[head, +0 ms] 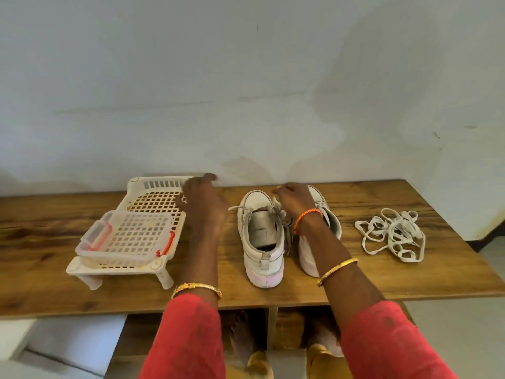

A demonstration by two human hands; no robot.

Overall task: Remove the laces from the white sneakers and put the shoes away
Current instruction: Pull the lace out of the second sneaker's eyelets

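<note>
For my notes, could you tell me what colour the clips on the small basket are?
Red, on the small basket; the head view shows them.

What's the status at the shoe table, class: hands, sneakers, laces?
Left hand open, hovering between rack and left sneaker. Right hand on the shoes; grip unclear. Left sneaker still laced. Loose laces piled right.

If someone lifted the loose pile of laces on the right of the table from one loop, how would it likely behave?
The pile of laces lies in limp, overlapping loops on the table, so it would probably dangle floppily and trail. The loops look tangled, so most would likely rise as one clump. Being thin flat cord, it is probably very light.
</note>
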